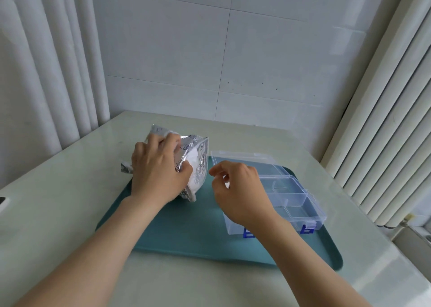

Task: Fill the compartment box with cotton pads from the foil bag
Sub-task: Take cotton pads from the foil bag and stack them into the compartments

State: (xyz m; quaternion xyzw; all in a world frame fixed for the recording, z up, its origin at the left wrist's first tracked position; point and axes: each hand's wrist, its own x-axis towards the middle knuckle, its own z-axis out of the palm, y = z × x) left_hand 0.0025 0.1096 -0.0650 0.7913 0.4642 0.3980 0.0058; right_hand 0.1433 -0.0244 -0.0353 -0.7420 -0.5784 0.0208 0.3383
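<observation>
We see the left hand (158, 169) gripping the foil bag (203, 151) from above. The bag tilts at the tray's (186, 232) far left corner, white cotton pads (193, 158) showing in its mouth. The right hand (238, 190) hovers beside it, over the compartment box (296, 199) — fingers loosely curled, holding nothing. The box lies open by the tray's right edge.

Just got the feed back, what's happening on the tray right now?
A person is working over a teal tray. The left hand grips the foil bag, tipped on its side with white cotton pads showing at its mouth. The right hand hovers between the bag and the clear compartment box, fingers loosely curled, apparently holding nothing. The box lies open, and its visible compartments look empty.
</observation>
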